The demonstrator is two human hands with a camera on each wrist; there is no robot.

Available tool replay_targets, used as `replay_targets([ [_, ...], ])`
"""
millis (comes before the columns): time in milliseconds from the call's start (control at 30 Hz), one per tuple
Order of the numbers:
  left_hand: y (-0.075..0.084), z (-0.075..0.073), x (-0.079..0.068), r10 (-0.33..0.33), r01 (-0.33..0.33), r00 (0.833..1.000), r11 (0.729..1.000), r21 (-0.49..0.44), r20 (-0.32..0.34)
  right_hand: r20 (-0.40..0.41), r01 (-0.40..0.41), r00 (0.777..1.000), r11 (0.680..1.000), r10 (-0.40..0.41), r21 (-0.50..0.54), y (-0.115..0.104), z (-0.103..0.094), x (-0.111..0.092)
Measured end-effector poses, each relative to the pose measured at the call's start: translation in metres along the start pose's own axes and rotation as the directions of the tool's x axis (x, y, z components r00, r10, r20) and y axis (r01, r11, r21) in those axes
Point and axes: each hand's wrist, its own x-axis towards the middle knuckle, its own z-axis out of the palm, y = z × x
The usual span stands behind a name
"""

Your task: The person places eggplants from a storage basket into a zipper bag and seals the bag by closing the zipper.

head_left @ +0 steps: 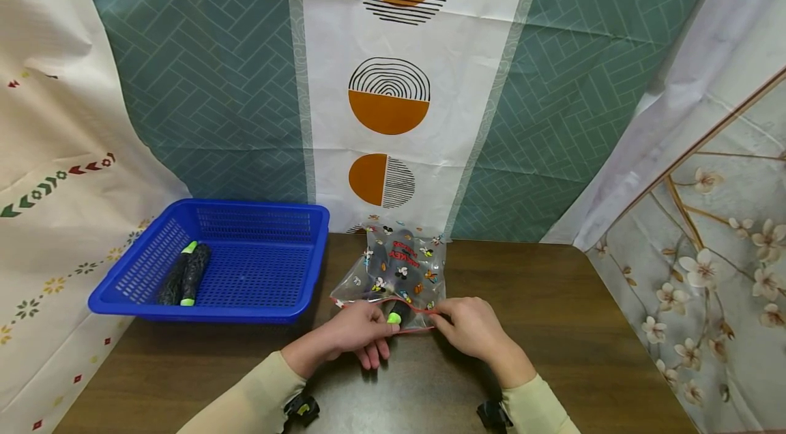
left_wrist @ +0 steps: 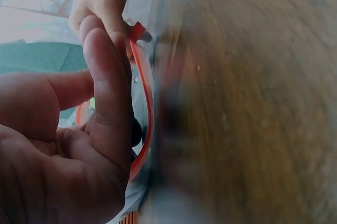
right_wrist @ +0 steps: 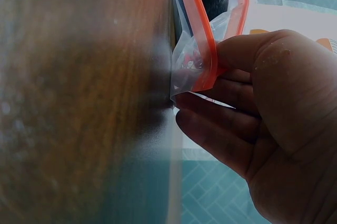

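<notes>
A clear zip bag (head_left: 424,270) with cartoon print and red seal strips lies on the table, its mouth towards me. Dark shapes show inside; one has a lime-green end (head_left: 395,318) at the mouth. My right hand (head_left: 469,326) pinches the right corner of the seal (right_wrist: 208,69) between thumb and forefinger, other fingers loosely bent. At the left of the mouth is my left hand (head_left: 359,330), thumb by the green end. In the left wrist view its forefinger (left_wrist: 108,71) is fairly straight and hides the thumb tip, so whether it pinches anything is hidden.
A blue plastic basket (head_left: 258,316) stands at the left, holding two dark, rough-looking long things (head_left: 196,270) with lime-green ends. Patterned cloth (head_left: 387,127) hangs behind the wooden table (head_left: 540,291), and floral cloth (head_left: 706,297) hangs on the right.
</notes>
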Motion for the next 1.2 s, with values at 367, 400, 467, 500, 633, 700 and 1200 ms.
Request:
replay_targets([
  [367,-0.001,0.009,0.006,0.016,-0.016,0.997,1.0,-0.005,-0.073,0.005,0.0,1.0,1.0,0.0,-0.003,-0.001,-0.002,0.001],
  [400,-0.001,0.009,0.006,0.014,-0.015,0.997,1.0,-0.007,-0.075,0.006,0.0,1.0,1.0,0.0,-0.004,-0.001,-0.001,0.001],
  [467,-0.001,0.009,0.007,0.011,-0.012,0.997,1.0,-0.02,-0.076,0.006,-0.002,1.0,1.0,0.002,-0.006,-0.001,-0.001,0.001],
  [500,-0.002,0.009,0.007,0.011,-0.013,0.997,1.0,-0.029,-0.074,0.006,-0.003,1.0,1.0,0.003,-0.007,-0.001,-0.001,0.001],
  [633,-0.003,0.01,0.008,0.016,-0.019,0.998,0.998,-0.06,-0.059,0.002,-0.002,1.0,1.0,0.002,-0.008,-0.001,-0.001,0.001],
  [700,-0.002,0.01,0.008,0.019,-0.023,0.998,0.997,-0.068,-0.056,0.002,-0.002,1.0,1.0,0.002,-0.006,-0.001,-0.001,0.0],
  [1200,-0.004,0.016,0.01,0.025,-0.033,0.995,0.996,-0.084,-0.101,0.002,-0.006,1.0,1.0,0.006,-0.003,0.0,-0.001,0.0],
])
